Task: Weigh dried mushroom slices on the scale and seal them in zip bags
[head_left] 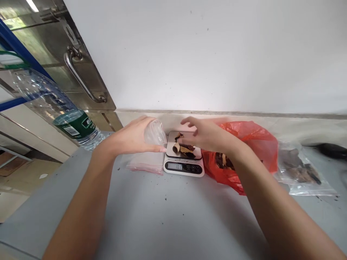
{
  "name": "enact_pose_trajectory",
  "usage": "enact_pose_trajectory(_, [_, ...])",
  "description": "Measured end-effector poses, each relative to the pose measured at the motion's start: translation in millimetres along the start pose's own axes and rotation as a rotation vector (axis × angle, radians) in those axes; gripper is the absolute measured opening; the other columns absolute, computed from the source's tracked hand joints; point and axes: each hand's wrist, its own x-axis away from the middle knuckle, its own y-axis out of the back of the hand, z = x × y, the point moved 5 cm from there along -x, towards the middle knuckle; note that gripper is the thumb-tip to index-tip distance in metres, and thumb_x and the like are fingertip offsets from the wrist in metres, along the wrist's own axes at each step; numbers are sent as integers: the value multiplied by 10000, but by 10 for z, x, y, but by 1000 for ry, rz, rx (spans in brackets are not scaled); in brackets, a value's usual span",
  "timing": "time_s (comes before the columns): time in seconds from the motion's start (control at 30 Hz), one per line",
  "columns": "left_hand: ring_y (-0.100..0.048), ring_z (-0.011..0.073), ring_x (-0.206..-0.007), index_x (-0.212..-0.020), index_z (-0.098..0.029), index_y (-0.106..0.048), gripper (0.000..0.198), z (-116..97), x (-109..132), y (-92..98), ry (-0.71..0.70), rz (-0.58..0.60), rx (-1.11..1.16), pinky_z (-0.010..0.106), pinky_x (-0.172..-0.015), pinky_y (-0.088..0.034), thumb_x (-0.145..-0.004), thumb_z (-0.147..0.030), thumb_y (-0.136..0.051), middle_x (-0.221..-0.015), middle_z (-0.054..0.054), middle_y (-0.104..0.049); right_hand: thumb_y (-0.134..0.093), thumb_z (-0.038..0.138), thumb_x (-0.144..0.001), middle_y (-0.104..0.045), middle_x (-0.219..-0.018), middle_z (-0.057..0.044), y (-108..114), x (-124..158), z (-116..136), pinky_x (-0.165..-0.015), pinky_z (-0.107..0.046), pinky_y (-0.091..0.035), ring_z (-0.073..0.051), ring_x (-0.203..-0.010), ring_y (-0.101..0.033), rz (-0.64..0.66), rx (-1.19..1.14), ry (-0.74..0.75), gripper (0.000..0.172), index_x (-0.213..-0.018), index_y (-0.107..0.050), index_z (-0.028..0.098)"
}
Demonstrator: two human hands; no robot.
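My left hand (pixel 133 136) is wrapped around a clear plastic bag (pixel 155 134), its mouth facing the scale. Over the right edge of the white digital kitchen scale (pixel 168 153), my right hand (pixel 204 134) hovers with fingers apart and nothing visible in them; its fingertips are slightly blurred. Dried, curled brown pieces like bark or peel (pixel 186 148) lie on the weighing plate. The lit display (pixel 175 166) shows digits like 103; a decimal point is hard to make out. Beneath my left hand lies a stack of flat zip bags (pixel 146 164).
A red plastic bag (pixel 253 139) with more dark pieces sits right of the scale. Beyond it lies a filled clear zip bag (pixel 303 171) and a dark blurred object (pixel 332 150). A large water bottle (pixel 73 122) stands left. A white wall (pixel 217 61) backs the grey table (pixel 168 224).
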Motion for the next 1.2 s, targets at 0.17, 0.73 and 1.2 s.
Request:
enact_pose_trajectory(0.17, [-582, 384, -1331, -1405, -314, -558, 829, 63, -23, -108, 42, 118, -36, 408, -955, -555, -717, -748, -719, -1536, 72, -563, -865, 347, -738, -671, -1342, -153, -93, 9, -35, -723, -346, -538, -314, -1039, -715, 133, 291, -139, 699, -1384, -625, 232])
enact_pose_trajectory(0.73, [-625, 355, -1223, -1273, -319, -612, 719, -174, -85, -326, -20, 227, -21, 355, -844, -544, -713, -758, -718, -1379, 66, -649, -638, 35, -655, -600, -692, -3, -125, -17, -102, -556, -302, -390, -198, -653, -592, 67, 186, -111, 249, -779, -576, 242])
enact_pose_trajectory(1.2, [-657, 364, -1169, -1238, -309, -652, 658, -271, -80, -336, -29, 219, -7, 387, -886, -557, -708, -686, -750, -1309, 69, -688, -702, 91, -738, -653, -751, 17, 78, 2, -174, -554, -246, -440, -130, -620, -585, 23, 64, -109, 159, -819, -655, 220])
